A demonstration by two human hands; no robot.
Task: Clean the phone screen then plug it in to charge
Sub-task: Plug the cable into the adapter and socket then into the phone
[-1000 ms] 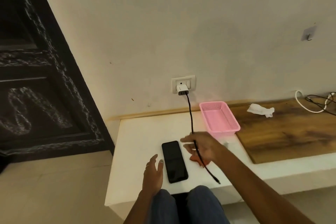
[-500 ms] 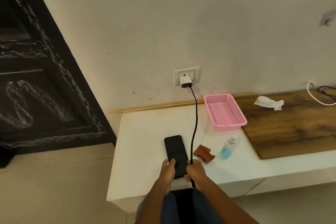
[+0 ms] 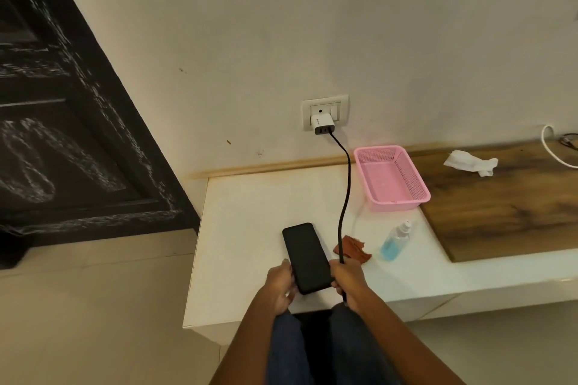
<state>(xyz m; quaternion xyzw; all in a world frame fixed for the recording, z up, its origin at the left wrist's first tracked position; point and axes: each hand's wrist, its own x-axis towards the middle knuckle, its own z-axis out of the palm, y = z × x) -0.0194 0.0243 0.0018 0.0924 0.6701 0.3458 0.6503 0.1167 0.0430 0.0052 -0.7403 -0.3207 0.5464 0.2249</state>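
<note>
Gripping the black charging cable (image 3: 345, 197) in a closed fist, the right hand (image 3: 347, 283) sits at the near right corner of the phone (image 3: 306, 256), and the cable's free end comes out below the fist. The left hand (image 3: 279, 286) holds the near left edge of the phone with curled fingers. The phone lies flat on the white counter (image 3: 250, 228), dark screen up, close to the front edge, between the two hands.

From the right fist the cable rises over the counter to a white charger (image 3: 322, 123) that is plugged into the wall socket (image 3: 325, 111). Just right of the cable, a small reddish-brown cloth (image 3: 355, 248) lies crumpled on the counter, near the phone but not touching it. Beside the cloth, further right, lies a small spray bottle (image 3: 395, 241) with blue liquid, tilted on its side. Behind it, near the wall, stands a pink plastic basket (image 3: 392, 178), its right side reaching over the edge of a wooden board (image 3: 500, 206). On the board, well apart from the hands, rests a crumpled white tissue (image 3: 470, 162), and a white cord (image 3: 553, 150) curves at the far right. A dark carved door (image 3: 62, 134) fills the left side. The person's knees in dark trousers (image 3: 312, 350) show under the hands.
</note>
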